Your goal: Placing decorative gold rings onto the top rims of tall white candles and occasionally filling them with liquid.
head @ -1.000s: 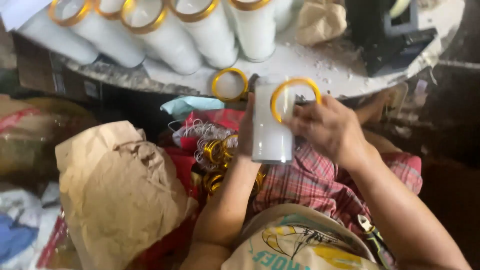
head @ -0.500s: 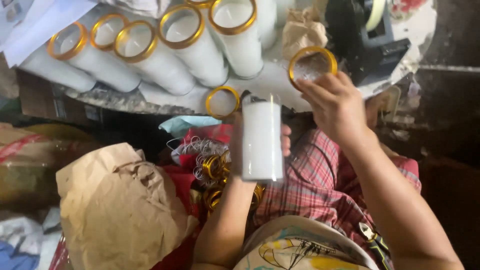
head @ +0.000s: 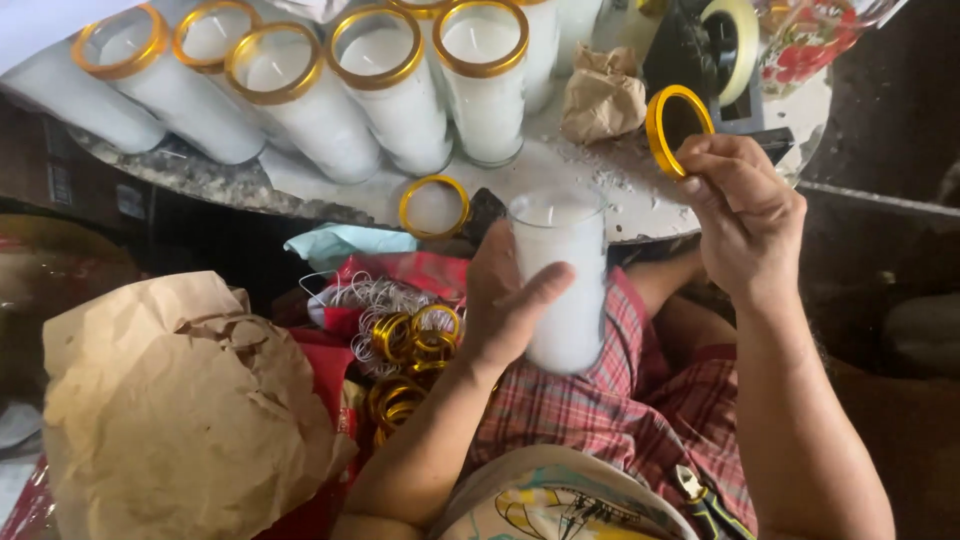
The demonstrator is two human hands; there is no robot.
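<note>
A gold ring was pinched in the right hand, now raised well clear of the white glass candle it had sat against a second before, leaving that candle unringed. The candle was gripped upright by the left hand over the lap, just short of the counter edge, where open room was left only beside a loose ring.

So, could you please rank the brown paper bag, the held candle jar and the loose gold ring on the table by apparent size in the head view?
1. Brown paper bag, though nearest the camera.
2. Candle jar.
3. Gold ring.
</note>
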